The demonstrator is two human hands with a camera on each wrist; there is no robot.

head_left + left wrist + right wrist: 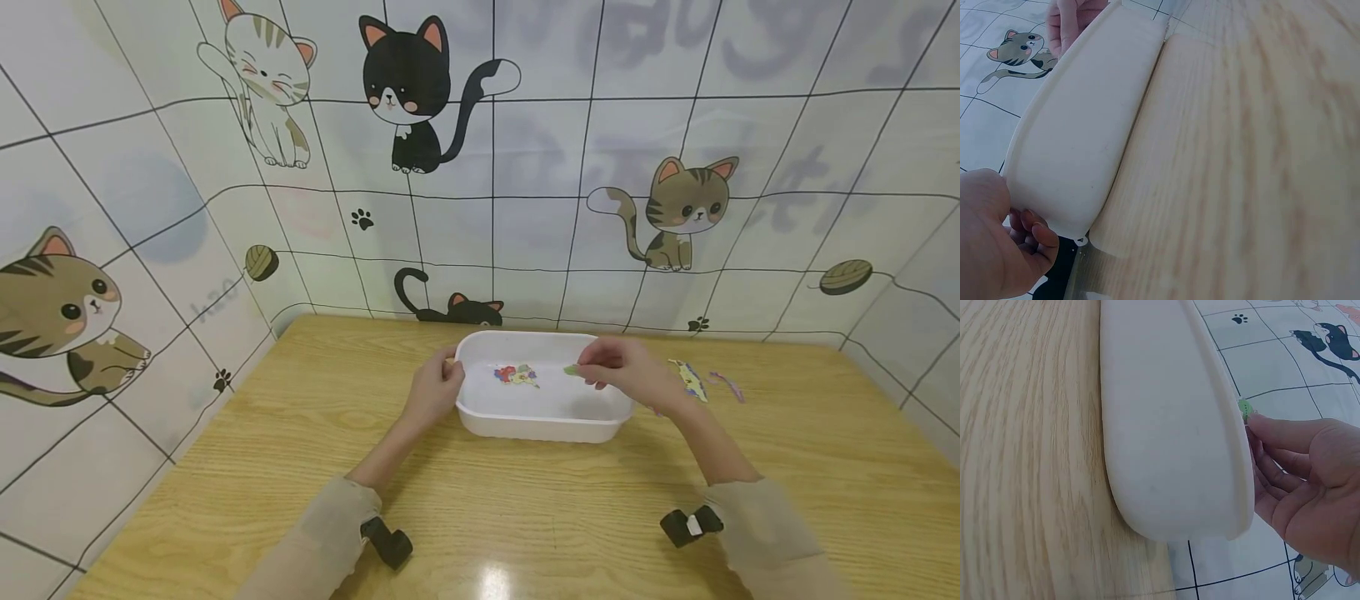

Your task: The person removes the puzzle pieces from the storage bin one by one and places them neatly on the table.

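A white plastic tub (pixel 540 429) stands on the wooden table. My left hand (pixel 435 387) grips its left end, and in the left wrist view the fingers (pixel 1038 237) curl against the outer wall. Over the right part of the tub, my right hand (pixel 637 371) pinches a small green flat piece (pixel 572 370) between thumb and fingertips. Dark marks show on this green piece (pixel 1245 409) in the right wrist view. Several colourful flat cutouts (pixel 516 375), red, blue and yellow, lie together on the tub's floor, left of the middle.
Right of the tub, a yellow and blue cutout (pixel 688 379) and a thin pink-purple strip (pixel 727 386) lie on the table (pixel 465 508). Part of another purple piece shows beneath the right hand. A cat-patterned sheet (pixel 540 250) hangs behind the table's far edge.
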